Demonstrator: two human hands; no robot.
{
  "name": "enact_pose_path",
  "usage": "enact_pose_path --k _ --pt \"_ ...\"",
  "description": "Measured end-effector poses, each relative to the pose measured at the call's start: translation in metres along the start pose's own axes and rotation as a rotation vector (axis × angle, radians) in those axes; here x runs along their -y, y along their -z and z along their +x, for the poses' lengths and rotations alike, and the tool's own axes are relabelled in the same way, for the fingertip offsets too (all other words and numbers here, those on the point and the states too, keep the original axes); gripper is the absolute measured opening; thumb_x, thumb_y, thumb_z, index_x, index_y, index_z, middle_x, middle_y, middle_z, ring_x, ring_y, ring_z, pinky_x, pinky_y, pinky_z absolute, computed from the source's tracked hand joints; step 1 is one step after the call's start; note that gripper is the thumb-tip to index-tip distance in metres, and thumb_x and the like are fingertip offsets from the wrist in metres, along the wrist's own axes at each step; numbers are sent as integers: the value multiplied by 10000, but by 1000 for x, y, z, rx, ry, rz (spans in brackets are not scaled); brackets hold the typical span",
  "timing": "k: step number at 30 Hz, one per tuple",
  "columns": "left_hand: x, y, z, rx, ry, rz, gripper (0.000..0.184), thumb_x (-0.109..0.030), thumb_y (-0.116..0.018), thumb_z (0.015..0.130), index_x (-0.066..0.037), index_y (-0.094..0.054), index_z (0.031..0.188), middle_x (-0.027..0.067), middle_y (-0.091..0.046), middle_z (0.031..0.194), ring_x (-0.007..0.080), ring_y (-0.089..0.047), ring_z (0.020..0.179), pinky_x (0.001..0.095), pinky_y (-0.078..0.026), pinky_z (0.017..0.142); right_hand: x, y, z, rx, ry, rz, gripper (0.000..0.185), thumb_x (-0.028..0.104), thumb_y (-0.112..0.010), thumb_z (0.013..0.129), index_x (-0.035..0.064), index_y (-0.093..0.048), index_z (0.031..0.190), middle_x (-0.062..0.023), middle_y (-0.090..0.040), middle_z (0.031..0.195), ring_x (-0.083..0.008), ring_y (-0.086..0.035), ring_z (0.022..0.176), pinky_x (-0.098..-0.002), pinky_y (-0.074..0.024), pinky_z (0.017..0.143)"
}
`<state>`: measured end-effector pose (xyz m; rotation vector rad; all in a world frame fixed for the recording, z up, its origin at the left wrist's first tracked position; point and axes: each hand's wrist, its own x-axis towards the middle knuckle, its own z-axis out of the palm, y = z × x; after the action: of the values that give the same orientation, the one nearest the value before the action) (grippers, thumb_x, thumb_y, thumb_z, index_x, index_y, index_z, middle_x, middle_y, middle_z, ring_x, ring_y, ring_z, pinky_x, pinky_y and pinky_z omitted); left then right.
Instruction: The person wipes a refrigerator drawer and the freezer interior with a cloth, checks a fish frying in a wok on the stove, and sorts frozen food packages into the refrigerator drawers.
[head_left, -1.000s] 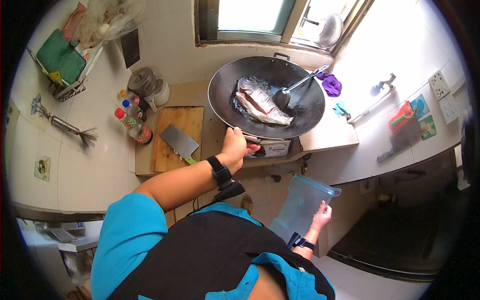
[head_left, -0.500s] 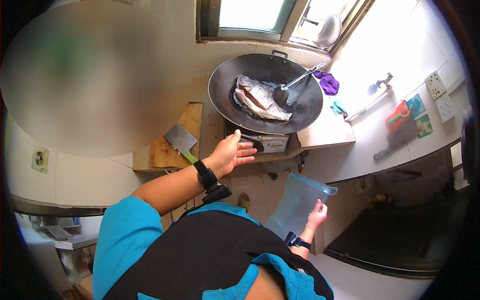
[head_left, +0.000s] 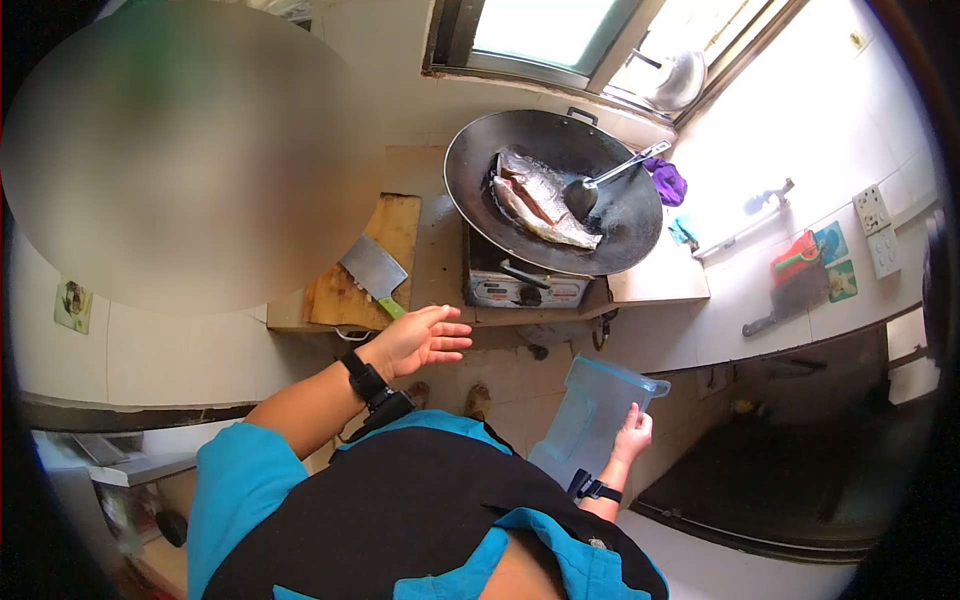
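Observation:
My left hand (head_left: 420, 341) is open with its fingers spread, in the air near the green handle of a cleaver (head_left: 374, 268). That cleaver lies on a wooden cutting board (head_left: 400, 225). My right hand (head_left: 632, 436) is closed on the edge of a clear blue plastic container (head_left: 590, 410), held low at my right side. A whole fish (head_left: 545, 208) with a cut in its side lies in a large black wok (head_left: 620, 230). Beside the fish a ladle (head_left: 582, 198) rests with its handle over the wok's rim. The wok sits on a gas stove (head_left: 525, 288).
Behind the wok is a window (head_left: 555, 35) with a metal lid (head_left: 678, 80) at it. A purple cloth (head_left: 667, 182) lies right of the wok. On the right wall are a tap (head_left: 775, 195), a knife (head_left: 762, 325) and sockets (head_left: 872, 210). A blurred patch hides the upper left.
My left hand has let go of the wok's handle, opened and moved left and down. The view has shifted a little. My right hand still holds the container.

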<state>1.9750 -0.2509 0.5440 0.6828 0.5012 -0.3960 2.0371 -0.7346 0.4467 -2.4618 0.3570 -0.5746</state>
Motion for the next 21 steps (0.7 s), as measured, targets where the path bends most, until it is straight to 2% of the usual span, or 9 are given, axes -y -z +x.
enact_pose_path --k 3,4,7,9,12,15,16,19,21 --pt "6 21 -15 -99 -18 31 208 -221 -427 993 -57 -455 1118 132 -575 1110 225 -626 973 364 -569 772 7 -1 -1 -8 -17 -34 490 501 -641 839 26 -568 746 -83 -570 612 -214 -519 552 -362 -448 551" --pt "10 31 -18 -117 -39 0 163 -198 -454 985 -59 -474 1067 101 -578 1047 205 -623 959 345 -565 779 6 -3 -2 0 -10 -39 490 501 -641 839 26 -568 746 -83 -570 612 -214 -519 552 -362 -448 551" --pt "17 48 -35 -146 -56 77 180 -219 -468 984 -59 -475 1065 71 -572 989 187 -616 948 326 -555 796 3 -19 0 -19 53 -24 488 499 -638 842 25 -570 747 -93 -577 613 -237 -528 552 -379 -451 557" --pt "30 60 -45 -160 -76 88 198 -255 -494 976 -65 -489 1035 50 -569 964 172 -609 948 315 -540 811 -1 -25 3 54 37 -48 491 501 -630 845 22 -574 752 -109 -586 618 -254 -545 565 -392 -455 565" --pt "51 84 -62 -287 -62 139 243 -316 -526 960 -73 -529 945 55 -578 965 189 -607 944 349 -528 820 -23 -53 11 102 111 -30 478 493 -625 850 28 -572 752 -128 -589 636 -276 -549 581 -406 -457 579" --pt "81 112 -92 -431 -12 29 268 -327 -523 961 -61 -539 927 72 -582 968 207 -605 947 374 -526 829 -29 -68 8 231 128 -63 485 490 -646 834 24 -542 744 -151 -573 645 -315 -539 586 -420 -450 586" --pt "89 121 -104 -478 6 42 298 -342 -508 965 -50 -549 933 83 -582 973 218 -600 957 399 -527 832 -27 -74 5 314 131 -68 459 448 -650 841 16 -530 745 -170 -563 651 -328 -524 594 -424 -445 590" --pt "122 157 -138 -558 79 73 315 -341 -461 983 -40 -547 1020 102 -562 1017 237 -580 995 423 -525 840 -21 -87 -6 517 236 -100 433 391 -661 843 4 -493 745 -196 -552 664 -331 -488 581 -439 -427 588" --pt "143 175 -164 -653 60 55 324 -343 -461 980 -37 -535 1055 115 -544 1051 249 -570 1015 425 -523 847 -41 -113 -11 687 276 -103 426 362 -728 791 0 -510 741 -184 -559 657 -337 -514 610 -421 -451 622"
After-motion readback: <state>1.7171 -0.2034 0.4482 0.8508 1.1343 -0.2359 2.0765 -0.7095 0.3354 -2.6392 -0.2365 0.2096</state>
